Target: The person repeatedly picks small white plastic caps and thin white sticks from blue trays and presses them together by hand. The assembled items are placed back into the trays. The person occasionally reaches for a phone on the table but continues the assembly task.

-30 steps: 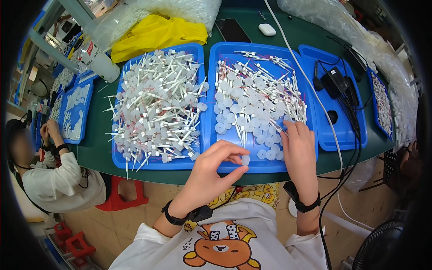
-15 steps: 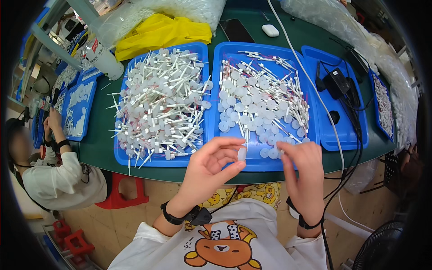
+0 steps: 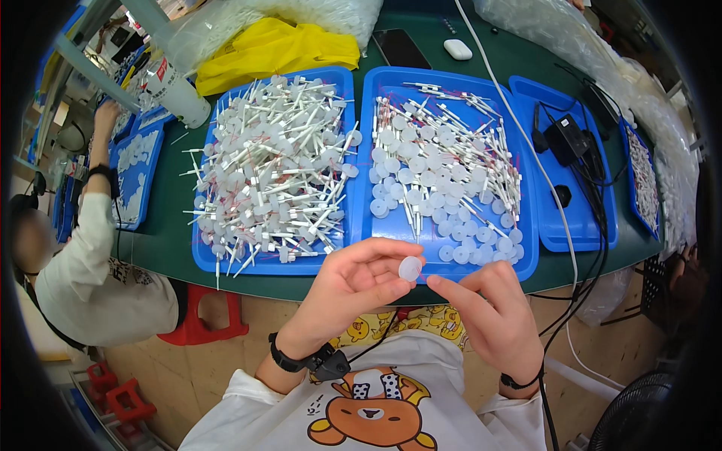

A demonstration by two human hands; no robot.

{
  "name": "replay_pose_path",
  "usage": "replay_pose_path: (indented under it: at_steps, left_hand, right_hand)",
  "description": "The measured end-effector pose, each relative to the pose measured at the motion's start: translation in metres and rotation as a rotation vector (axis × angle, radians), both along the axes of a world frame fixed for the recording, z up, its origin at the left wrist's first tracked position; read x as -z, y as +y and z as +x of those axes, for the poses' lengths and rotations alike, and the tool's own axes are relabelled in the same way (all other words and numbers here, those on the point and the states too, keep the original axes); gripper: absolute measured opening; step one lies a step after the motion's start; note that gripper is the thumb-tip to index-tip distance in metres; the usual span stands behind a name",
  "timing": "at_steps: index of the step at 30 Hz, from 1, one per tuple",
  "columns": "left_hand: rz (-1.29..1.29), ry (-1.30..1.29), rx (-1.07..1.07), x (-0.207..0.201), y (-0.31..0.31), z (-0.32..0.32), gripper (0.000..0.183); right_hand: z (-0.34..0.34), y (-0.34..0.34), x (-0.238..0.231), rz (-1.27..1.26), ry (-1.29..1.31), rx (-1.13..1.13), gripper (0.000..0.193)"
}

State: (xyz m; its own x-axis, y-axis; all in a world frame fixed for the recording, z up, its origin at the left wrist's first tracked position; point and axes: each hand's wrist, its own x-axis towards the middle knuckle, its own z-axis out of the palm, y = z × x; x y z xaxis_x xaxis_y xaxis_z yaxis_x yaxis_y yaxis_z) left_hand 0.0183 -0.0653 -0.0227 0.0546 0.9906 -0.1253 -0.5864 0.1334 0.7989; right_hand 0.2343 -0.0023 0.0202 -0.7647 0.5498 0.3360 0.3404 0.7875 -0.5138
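Observation:
My left hand (image 3: 353, 289) pinches a small translucent white disc (image 3: 410, 268) between thumb and fingers, just in front of the right-hand parts tray. Its flat face is turned up, and a thin reddish strand shows at its right edge. My right hand (image 3: 492, 312) is close beside the disc, its fingertips brought together near that strand; what they grip, if anything, is too small to make out. Beyond my hands, the blue tray (image 3: 374, 230) holds loose discs (image 3: 427, 179) and white stick-like parts with red strands (image 3: 492, 177).
Left of it, another blue tray (image 3: 347, 86) is heaped with similar parts. A third tray (image 3: 553, 239) carries a black adapter (image 3: 565, 139) and cables. A white cable (image 3: 519, 128) crosses the table. A phone (image 3: 402, 49) lies behind. At left, a co-worker (image 3: 83, 248) reaches over trays.
My left hand has tilted the disc to show its flat face. My right hand has left the loose discs in the tray and come down-left to the held disc. The co-worker's arm has reached farther away.

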Motion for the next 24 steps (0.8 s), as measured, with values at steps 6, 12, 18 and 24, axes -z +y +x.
replay_pose_path:
  at_steps: [6,12,18,24]
  left_hand:
    - [-0.027,0.027,0.055,0.0,0.001,-0.002,0.04]
    - [0.079,0.077,0.128,0.006,0.002,-0.005,0.039]
    - [0.134,0.2,0.109,0.011,0.003,-0.003,0.039]
    - [0.026,0.266,0.066,0.006,0.005,0.0,0.033]
  right_hand:
    - [0.002,-0.001,0.0,-0.015,-0.03,-0.012,0.048]
    - [0.001,0.0,-0.001,0.048,-0.001,0.073,0.051]
    - [-0.001,-0.003,0.001,0.164,-0.013,0.114,0.046]
    - [0.003,-0.003,0.004,0.246,0.004,0.046,0.042]
